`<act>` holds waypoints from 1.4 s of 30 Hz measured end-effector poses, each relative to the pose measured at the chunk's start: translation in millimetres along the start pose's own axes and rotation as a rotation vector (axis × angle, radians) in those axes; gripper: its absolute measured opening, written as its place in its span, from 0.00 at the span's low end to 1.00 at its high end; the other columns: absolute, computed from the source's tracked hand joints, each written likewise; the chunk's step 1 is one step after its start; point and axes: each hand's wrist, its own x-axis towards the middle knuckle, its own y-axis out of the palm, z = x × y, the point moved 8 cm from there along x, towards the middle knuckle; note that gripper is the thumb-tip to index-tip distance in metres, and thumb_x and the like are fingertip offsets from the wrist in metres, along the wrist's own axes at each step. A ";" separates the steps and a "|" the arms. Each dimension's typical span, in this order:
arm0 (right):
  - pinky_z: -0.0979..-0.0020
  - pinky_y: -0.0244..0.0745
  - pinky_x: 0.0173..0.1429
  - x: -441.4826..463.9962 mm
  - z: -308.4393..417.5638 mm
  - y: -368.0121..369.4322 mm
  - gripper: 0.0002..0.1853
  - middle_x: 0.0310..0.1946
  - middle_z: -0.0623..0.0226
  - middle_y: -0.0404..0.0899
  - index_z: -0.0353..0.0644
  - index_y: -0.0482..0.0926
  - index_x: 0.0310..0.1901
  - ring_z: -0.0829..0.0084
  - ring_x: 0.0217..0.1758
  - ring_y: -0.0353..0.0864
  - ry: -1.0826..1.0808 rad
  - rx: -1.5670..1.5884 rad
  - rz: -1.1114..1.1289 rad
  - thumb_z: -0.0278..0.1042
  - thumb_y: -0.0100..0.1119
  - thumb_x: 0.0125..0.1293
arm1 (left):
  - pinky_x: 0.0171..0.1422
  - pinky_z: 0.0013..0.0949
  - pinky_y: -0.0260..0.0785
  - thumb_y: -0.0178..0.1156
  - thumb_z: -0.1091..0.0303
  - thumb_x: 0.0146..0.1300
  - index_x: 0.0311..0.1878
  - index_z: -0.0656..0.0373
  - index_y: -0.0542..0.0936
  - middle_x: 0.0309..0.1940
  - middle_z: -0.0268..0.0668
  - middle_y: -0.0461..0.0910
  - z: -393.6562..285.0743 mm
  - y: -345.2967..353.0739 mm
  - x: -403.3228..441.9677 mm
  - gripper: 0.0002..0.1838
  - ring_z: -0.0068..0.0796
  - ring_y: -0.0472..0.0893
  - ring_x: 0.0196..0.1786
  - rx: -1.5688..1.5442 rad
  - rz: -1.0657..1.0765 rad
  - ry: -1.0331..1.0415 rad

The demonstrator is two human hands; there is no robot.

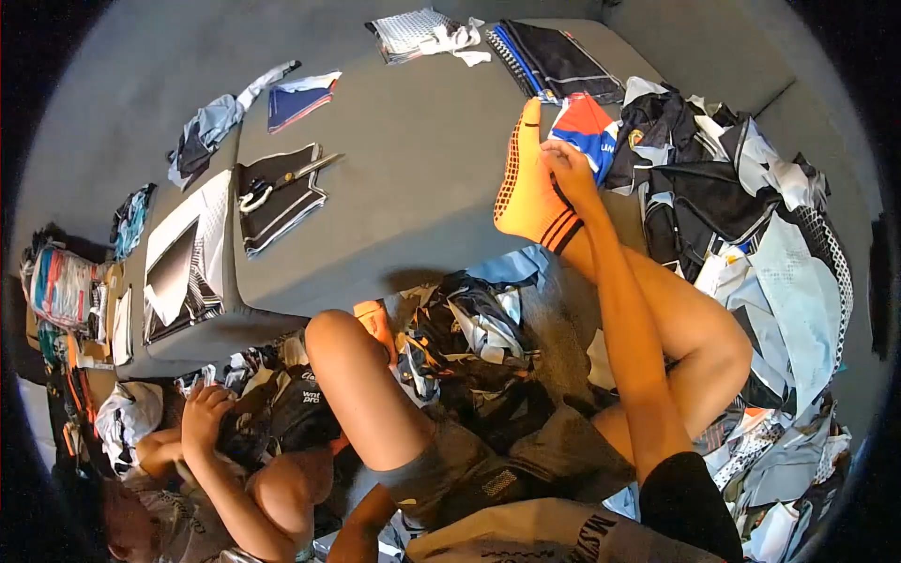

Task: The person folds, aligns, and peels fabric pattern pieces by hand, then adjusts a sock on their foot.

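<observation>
My right hand point(570, 171) rests against the orange sock point(533, 192) on my raised foot, its fingers bent together near the sock's upper part. Whatever may be between the fingertips is too small to tell. Just behind the hand lies a red, white and blue cloth piece point(587, 127). My left hand is outside the picture; only part of what looks like my left arm shows at the bottom. Scissors point(291, 176) lie across black cut cloth point(282, 202) on the grey cushioned surface point(394, 150).
Another person's hand point(202, 413) is raised at the lower left. Fabric scraps point(798, 281) are heaped at the right, more point(479, 319) between my legs. Folded black cloths point(554, 56) and a patterned stack point(413, 33) lie at the back, bagged items point(66, 286) far left.
</observation>
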 end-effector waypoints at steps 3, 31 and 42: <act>0.83 0.67 0.34 -2.8 -0.7 -0.1 0.09 0.29 0.72 0.78 0.37 0.79 0.41 0.82 0.28 0.72 0.093 0.035 0.024 0.30 0.55 0.63 | 0.59 0.33 0.65 0.65 0.63 0.49 0.62 0.65 0.65 0.60 0.46 0.66 -23.5 -6.1 7.4 0.37 0.36 0.71 0.57 0.032 -0.045 0.070; 0.82 0.68 0.36 -19.7 3.1 -6.1 0.09 0.31 0.71 0.79 0.36 0.80 0.42 0.82 0.30 0.73 0.044 -0.029 0.062 0.30 0.57 0.63 | 0.64 0.25 0.60 0.75 0.75 0.33 0.61 0.67 0.64 0.61 0.46 0.65 -167.1 23.1 -49.4 0.47 0.35 0.67 0.62 0.640 -0.232 0.353; 0.81 0.60 0.29 -21.7 18.7 8.5 0.09 0.25 0.74 0.74 0.38 0.80 0.41 0.81 0.25 0.65 -0.020 -0.087 0.216 0.33 0.56 0.64 | 0.63 0.25 0.61 0.71 0.73 0.38 0.59 0.67 0.66 0.59 0.44 0.68 -137.9 -17.8 -52.8 0.41 0.32 0.68 0.61 0.306 -0.762 -0.103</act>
